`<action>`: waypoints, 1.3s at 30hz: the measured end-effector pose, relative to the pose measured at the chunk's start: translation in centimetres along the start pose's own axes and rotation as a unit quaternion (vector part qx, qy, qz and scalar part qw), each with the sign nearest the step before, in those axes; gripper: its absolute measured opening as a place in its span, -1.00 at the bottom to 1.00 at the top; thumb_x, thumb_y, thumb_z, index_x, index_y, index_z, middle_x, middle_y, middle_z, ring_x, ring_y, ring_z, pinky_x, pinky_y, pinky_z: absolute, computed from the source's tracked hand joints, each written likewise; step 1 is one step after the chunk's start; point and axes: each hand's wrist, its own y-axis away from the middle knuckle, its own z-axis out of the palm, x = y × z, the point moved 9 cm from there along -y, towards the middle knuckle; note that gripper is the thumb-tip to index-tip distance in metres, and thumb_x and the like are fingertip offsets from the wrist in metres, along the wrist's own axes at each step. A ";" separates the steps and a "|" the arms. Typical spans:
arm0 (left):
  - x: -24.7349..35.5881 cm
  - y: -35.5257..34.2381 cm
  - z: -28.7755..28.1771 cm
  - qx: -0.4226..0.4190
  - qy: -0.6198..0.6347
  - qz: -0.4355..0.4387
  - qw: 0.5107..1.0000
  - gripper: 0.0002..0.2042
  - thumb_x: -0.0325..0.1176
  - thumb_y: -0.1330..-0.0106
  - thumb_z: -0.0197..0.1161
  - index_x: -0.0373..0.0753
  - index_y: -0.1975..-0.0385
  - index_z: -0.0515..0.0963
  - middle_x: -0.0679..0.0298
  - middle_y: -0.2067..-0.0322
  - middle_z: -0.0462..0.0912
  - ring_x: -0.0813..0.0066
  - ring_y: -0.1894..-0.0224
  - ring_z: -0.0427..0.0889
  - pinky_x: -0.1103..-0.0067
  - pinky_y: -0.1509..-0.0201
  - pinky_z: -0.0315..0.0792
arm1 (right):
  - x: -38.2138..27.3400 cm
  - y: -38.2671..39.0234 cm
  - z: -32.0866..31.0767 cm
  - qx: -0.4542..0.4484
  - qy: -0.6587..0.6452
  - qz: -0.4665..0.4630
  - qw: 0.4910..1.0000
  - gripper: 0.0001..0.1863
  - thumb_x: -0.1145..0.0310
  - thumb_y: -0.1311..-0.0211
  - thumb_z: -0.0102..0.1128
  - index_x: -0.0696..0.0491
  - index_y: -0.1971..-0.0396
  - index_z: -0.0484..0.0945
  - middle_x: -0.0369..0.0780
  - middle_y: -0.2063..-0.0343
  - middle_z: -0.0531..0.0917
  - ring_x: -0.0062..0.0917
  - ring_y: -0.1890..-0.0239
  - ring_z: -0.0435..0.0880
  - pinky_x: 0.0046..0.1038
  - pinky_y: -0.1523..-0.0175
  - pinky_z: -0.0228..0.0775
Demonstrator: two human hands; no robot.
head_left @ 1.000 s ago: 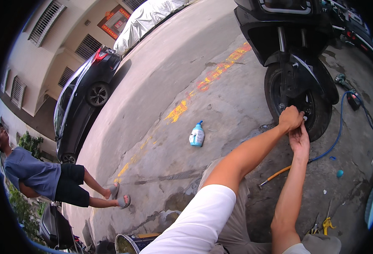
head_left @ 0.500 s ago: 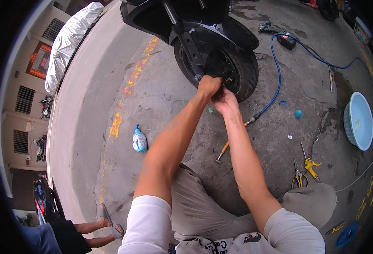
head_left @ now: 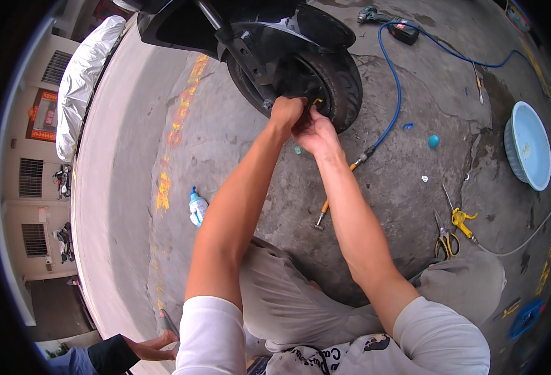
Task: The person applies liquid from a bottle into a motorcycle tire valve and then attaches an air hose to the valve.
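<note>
My left hand [head_left: 286, 112] is closed at the lower part of the black front wheel's tyre and rim [head_left: 345, 84], its fingertips hidden behind the knuckles. Close beside it, my right hand [head_left: 319, 135] is turned palm up, with the fingers curled in towards the same spot on the rim. What the two hands grip there is covered by them. A small orange-yellow hooked piece [head_left: 317, 102] shows at the rim just above my right thumb. Over the wheel sit the black fork [head_left: 241, 53] and mudguard [head_left: 325, 28] of a scooter.
On the concrete lie an air chuck with an orange handle [head_left: 338, 187] on a blue hose [head_left: 397, 94], scissors [head_left: 445, 237], a yellow blow gun [head_left: 461, 219], a cordless power tool [head_left: 402, 31] and a blue-white bottle [head_left: 197, 208]. A light-blue basin [head_left: 528, 147] stands right. Another person's legs [head_left: 153, 347] show lower left.
The whole view has shifted, so the wheel and hands appear further left and slightly higher. Both hands stay at the same place on the rim with little change in grip.
</note>
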 end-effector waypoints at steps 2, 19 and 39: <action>-1.0 -0.4 -1.1 -0.014 -0.003 -0.037 0.999 -0.64 -0.24 -0.35 0.35 -0.55 0.23 0.72 0.04 0.31 0.79 0.28 0.31 0.75 0.42 0.19 0.56 | 2.1 0.4 1.1 -0.029 0.003 0.034 0.999 -0.56 0.00 -0.65 -0.07 0.01 -0.19 0.54 -0.16 -0.21 0.63 -0.31 -0.25 0.58 -0.17 -0.39 0.41; -2.8 3.7 1.1 -0.113 0.109 -0.139 0.978 -0.81 -0.33 -0.47 0.26 -0.28 0.37 0.67 0.26 0.50 0.68 0.47 0.55 0.59 0.50 0.47 0.49 | -0.2 -0.9 -1.8 0.025 0.148 0.017 0.988 -0.64 -0.07 -0.46 0.27 -0.20 0.50 0.61 -0.49 0.67 0.39 -0.62 0.59 0.28 -0.47 0.42 0.13; -4.2 1.9 0.9 -0.117 0.138 -0.141 0.973 -0.84 -0.40 -0.43 0.25 -0.31 0.39 0.65 0.22 0.54 0.68 0.42 0.60 0.60 0.50 0.48 0.53 | -0.5 0.5 -1.7 0.079 0.188 -0.045 0.978 -0.57 0.00 -0.21 0.55 -0.17 0.60 0.45 -0.48 0.67 0.34 -0.67 0.62 0.26 -0.52 0.47 0.14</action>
